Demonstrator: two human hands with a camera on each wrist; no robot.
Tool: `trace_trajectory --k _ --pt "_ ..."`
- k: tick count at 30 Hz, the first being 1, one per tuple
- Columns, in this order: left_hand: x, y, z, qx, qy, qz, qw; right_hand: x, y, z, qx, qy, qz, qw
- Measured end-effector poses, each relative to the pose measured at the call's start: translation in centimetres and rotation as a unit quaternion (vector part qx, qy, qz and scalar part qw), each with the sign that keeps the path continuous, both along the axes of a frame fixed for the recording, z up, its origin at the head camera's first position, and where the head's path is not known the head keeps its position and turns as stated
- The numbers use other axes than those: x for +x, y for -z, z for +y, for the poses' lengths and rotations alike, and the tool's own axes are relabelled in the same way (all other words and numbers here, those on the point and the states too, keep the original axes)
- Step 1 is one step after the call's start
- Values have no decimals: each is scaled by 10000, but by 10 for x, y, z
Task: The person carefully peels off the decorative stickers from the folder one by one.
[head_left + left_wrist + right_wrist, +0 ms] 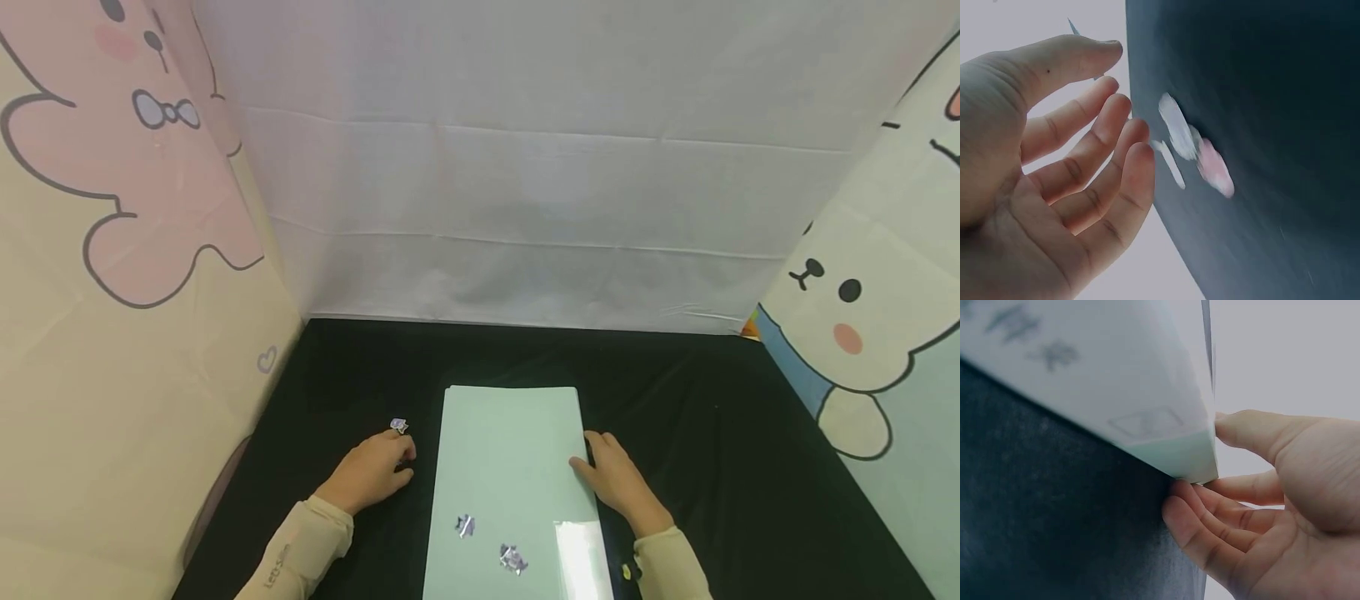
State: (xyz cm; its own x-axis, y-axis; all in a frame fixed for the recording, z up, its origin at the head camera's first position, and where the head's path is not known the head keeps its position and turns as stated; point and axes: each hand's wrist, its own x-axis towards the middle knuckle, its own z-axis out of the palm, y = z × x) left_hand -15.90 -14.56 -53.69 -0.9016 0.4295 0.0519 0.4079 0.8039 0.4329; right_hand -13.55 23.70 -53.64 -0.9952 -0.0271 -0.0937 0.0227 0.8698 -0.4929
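Observation:
A pale green file folder (pixel 510 450) lies flat on the black cloth, in the middle of the head view. My right hand (pixel 617 479) grips its right edge, thumb on top and fingers at the side. Close up in the right wrist view, the thumb and fingers (pixel 1235 537) meet the corner of the folder's spine (pixel 1147 369), which bears dark handwriting. To the left of the folder, my left hand (pixel 375 471) is loosely curved and holds nothing. A crumpled foil scrap (pixel 399 426) lies just past its knuckles; the left wrist view has blurred white and pink scraps (pixel 1215 169).
Two crumpled silvery-purple foil scraps (pixel 512 559) rest on top of the folder's lower half. A shiny clear pocket (pixel 581 558) covers its lower right corner. Beside the right sleeve sits a small yellow spot (pixel 626 572). Printed cloth walls (pixel 525 183) enclose the black table (pixel 735 467).

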Motion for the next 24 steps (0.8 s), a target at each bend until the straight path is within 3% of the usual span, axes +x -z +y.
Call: trace_trajectory --k 5,12,24 --pt "7 0 24 47 541 143 9984 -1 -1 -1 30 14 -73 10000" --pt "19 5 65 -165 1398 529 9886 -3 -1 -1 66 -19 -126 9999" --pt "45 9 113 -508 2142 524 9741 -2 3 0 56 -8 -39 10000"
